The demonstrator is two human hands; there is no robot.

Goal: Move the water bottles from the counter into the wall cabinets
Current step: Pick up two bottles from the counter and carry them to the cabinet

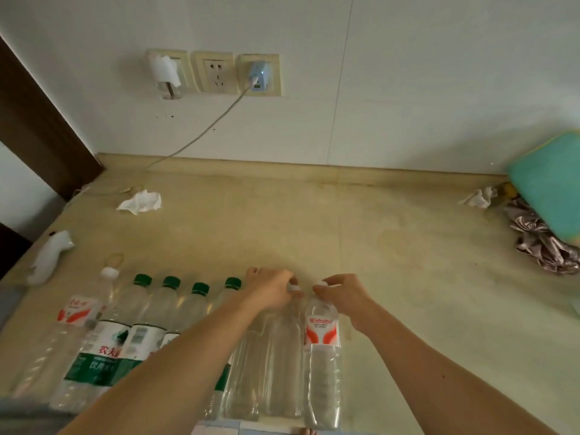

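Observation:
A row of clear water bottles stands along the near edge of the beige counter [314, 221]. Several have green caps and green-white labels [138, 337]; one at the far left has a white cap and red-white label [77, 312]. My right hand [345, 295] grips the white-capped neck of the rightmost bottle [321, 365], which has a red Wahaha label. My left hand [271, 293] closes on the white cap of the unlabelled bottle [282, 365] beside it. No wall cabinet is in view.
Crumpled tissues lie at the back left [141, 200] and back right [478, 197]. A white object [50, 255] lies at the left edge. A teal board [549, 186] and shiny crumpled fabric [543, 243] sit at far right. A charger cable [201, 133] hangs from wall sockets.

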